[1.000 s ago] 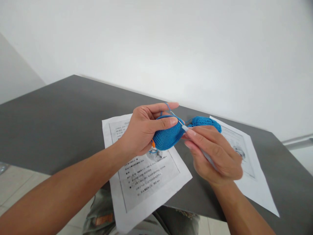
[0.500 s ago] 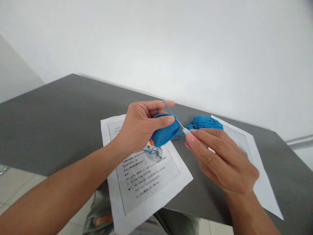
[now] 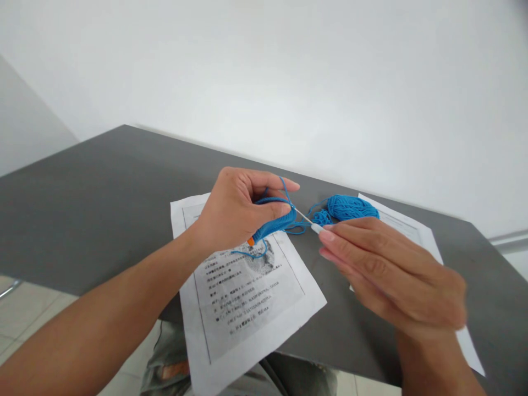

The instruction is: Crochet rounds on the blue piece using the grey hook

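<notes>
My left hand (image 3: 243, 209) pinches a blue crochet piece (image 3: 275, 224) between thumb and fingers, with a strand of blue yarn (image 3: 285, 188) running over its raised index finger. An orange stitch marker (image 3: 251, 241) sits at the piece's lower edge, and a loose yarn tail hangs under it. My right hand (image 3: 388, 269) is closed around the pale handle of a crochet hook (image 3: 317, 227). The hook's thin metal shaft reaches to the piece's upper edge by my left thumb; its tip is too small to make out.
A skein of blue yarn (image 3: 352, 207) lies behind my right hand, its strands trailing toward the piece. One printed sheet (image 3: 256, 308) lies beneath my left hand and hangs over the edge of the grey table (image 3: 124, 187). Another sheet (image 3: 412, 228) is at the right. A white wall stands behind.
My right hand has drawn back to the right with the hook, showing more of its shaft. The crochet piece has tilted, so less of its side shows.
</notes>
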A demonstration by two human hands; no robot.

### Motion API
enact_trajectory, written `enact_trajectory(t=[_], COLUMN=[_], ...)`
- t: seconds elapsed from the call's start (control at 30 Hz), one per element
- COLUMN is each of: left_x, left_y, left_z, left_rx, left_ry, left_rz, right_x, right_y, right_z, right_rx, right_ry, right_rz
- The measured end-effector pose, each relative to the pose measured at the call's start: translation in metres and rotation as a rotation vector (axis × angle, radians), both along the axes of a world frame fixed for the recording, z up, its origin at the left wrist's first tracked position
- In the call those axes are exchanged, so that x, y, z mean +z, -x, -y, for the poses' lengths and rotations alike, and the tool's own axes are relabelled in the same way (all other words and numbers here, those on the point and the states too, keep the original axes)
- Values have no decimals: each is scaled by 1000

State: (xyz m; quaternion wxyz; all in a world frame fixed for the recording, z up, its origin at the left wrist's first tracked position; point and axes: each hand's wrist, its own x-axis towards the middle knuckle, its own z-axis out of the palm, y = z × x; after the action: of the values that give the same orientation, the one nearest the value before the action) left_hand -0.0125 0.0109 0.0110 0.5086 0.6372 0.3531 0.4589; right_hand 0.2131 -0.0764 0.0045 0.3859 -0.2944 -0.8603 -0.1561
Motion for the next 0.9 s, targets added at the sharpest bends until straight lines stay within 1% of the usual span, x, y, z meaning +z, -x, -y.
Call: enact_trajectory(t=[0.1,0.17,0.23,0.3,0.33,0.4,0.43,0.47,0.5,0.53,0.57,0.6,0.63,0.67,0.73,0.9], left_x=[0,-1,-1,-3,-4,-7,-8,-9,-10,-11,-11,-11,-10,-10,-9,-11], left_y=[2,3,2,0,-1,-5,-7,-8,-10,-11,-12,-13,-14,-15,-16,-17], left_z=[-1,-1,-1,1,2,5,6,8,10,13,15,17,18,20,21,22], left_rx=[-24,-31,-37,-27,-19,-7,-5,-9,-14,-20,-24,-25,-24,-20,-7,64], left_ry=[1,-1,-2,-4,-9,-20,-27,-25,-17,-4,4,8,6,1,1,32], left_rz=[46,81,101,120,128,138,144,146,147,143,134,128,125,127,140,178], right_x=[-6,-11,-18,-23,-25,-29,-31,-33,-34,-35,-36,-36,-36,-36,-36,-39], right_y=[2,3,6,10,12,20,24,29,34,38,42,45,47,48,48,49], right_z=[-1,-4,-9,-17,-21,-27,-29,-30,-30,-30,-29,-27,-26,-26,-25,-29], right_rx=[-7,12,93,184,220,267,274,267,226,169,103,24,-44,-97,-139,-83], right_ry=[46,143,341,616,706,793,777,706,601,443,270,144,41,-16,-37,43], right_rz=[-240,-442,-728,-996,-1081,-1172,-1182,-1168,-1127,-1062,-960,-842,-749,-685,-669,-827])
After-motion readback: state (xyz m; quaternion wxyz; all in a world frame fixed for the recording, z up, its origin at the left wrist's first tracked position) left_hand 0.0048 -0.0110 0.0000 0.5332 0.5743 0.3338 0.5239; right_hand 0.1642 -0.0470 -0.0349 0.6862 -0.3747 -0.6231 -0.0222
